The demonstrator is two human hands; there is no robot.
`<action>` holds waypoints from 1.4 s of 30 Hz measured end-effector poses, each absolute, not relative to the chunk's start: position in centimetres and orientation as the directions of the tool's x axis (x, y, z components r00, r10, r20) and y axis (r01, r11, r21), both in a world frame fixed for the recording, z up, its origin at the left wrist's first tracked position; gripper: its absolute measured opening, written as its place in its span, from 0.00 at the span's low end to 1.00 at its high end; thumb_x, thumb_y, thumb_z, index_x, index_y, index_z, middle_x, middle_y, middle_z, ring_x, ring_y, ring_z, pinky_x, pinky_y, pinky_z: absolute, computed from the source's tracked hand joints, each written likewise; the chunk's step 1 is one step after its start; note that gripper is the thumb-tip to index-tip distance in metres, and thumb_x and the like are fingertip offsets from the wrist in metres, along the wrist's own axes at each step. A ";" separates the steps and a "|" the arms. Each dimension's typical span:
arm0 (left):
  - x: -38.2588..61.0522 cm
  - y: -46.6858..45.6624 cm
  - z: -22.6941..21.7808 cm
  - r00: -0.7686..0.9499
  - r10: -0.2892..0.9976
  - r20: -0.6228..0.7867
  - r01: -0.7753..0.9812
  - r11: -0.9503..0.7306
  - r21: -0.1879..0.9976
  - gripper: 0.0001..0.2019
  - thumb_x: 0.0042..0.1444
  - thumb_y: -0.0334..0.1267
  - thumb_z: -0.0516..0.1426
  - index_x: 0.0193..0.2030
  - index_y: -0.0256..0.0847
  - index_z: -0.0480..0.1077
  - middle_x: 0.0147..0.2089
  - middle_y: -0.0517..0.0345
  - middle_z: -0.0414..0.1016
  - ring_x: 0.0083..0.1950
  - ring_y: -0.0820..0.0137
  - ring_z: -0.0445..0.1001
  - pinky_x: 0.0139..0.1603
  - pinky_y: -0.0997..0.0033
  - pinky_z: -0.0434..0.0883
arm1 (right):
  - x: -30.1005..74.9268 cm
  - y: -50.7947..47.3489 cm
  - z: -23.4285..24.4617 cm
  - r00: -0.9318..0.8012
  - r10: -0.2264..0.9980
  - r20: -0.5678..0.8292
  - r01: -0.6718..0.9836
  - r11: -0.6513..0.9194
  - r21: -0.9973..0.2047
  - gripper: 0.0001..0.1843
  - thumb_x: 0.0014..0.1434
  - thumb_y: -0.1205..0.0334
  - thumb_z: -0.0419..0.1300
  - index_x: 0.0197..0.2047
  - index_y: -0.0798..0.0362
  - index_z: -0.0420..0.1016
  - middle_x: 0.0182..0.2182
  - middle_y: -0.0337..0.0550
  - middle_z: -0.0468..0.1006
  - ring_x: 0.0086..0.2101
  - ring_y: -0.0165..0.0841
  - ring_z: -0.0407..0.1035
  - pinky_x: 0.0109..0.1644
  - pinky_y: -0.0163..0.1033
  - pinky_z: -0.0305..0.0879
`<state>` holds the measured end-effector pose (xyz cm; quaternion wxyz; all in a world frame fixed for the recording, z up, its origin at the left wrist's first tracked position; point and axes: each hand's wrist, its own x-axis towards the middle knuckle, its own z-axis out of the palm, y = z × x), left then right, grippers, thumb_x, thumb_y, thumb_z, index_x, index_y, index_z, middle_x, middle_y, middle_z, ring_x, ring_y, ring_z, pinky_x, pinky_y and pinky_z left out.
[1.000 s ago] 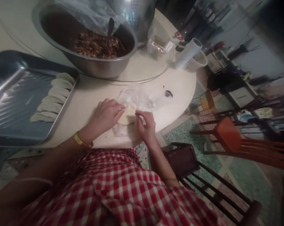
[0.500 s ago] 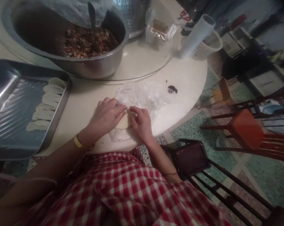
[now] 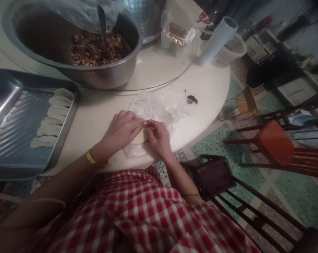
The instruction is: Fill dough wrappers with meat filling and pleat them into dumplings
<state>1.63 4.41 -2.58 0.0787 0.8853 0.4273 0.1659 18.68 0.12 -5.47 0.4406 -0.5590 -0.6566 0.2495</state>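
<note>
Landmark: big steel bowl (image 3: 95, 75) of dark filling, spoon (image 3: 102, 21) standing in it. Directly in front of bowl, near the bench (image 3: 95, 112) edge: pale dough round (image 3: 138, 138) on a crinkled plastic sheet (image 3: 161, 107). Left hand (image 3: 122, 130) laid over left side of round, fingers loosely curved, resting on it rather than closed around anything. Right hand (image 3: 156, 137) on right side, thumb and fingertips bent in and apparently nipping the rim of the round; exact grip partly hidden by knuckles. Fingertips of both meeting over the dough. Left of bowl and nearer: metal tray (image 3: 6, 165) with a row of folded dumplings (image 3: 52, 119) along its right wall. Right of bowl: white roll (image 3: 217, 40) just beside a small white basket (image 3: 233, 49); behind bowl, a colander (image 3: 145, 14). Judgement on technique: steady the round lightly with flat left fingers, work only the rim with the right, slowly, to avoid tearing or stretching thin dough; keep the plastic sheet pinned so as not to drag it along; keep fingertips dry against sticking.
</note>
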 end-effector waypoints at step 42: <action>-0.3 1.2 0.1 0.410 0.822 -0.395 -0.424 0.555 0.716 0.35 0.66 0.60 0.35 0.56 0.35 0.69 0.47 0.43 0.80 0.53 0.53 0.78 0.51 0.51 0.75 | 15.5 1.6 2.8 -0.324 0.942 -0.084 -0.114 -0.127 -0.985 0.17 0.48 0.47 0.68 0.31 0.50 0.72 0.24 0.32 0.74 0.22 0.24 0.65 0.24 0.31 0.65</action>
